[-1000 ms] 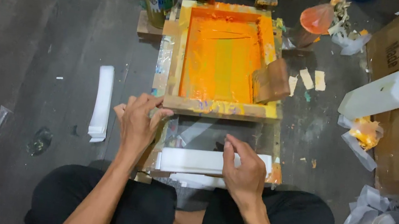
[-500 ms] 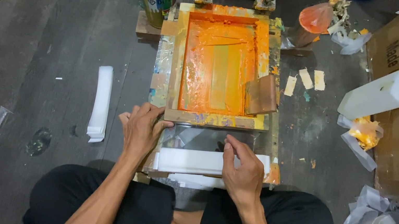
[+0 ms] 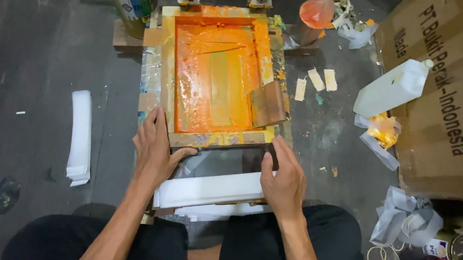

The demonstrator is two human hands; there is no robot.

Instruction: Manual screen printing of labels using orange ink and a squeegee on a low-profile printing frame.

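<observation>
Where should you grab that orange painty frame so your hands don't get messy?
Probably the bare wooden front bar of the frame, from the near side, where the left hand already grips it. The orange ink sits inside the frame, and the far edge looks clamped.

Only one view: head cam is looking steeply down from my head at the floor in front of my crossed legs, sitting close, taking in my left hand [image 3: 156,152], right hand [image 3: 284,180] and the printing frame [image 3: 214,78].
</observation>
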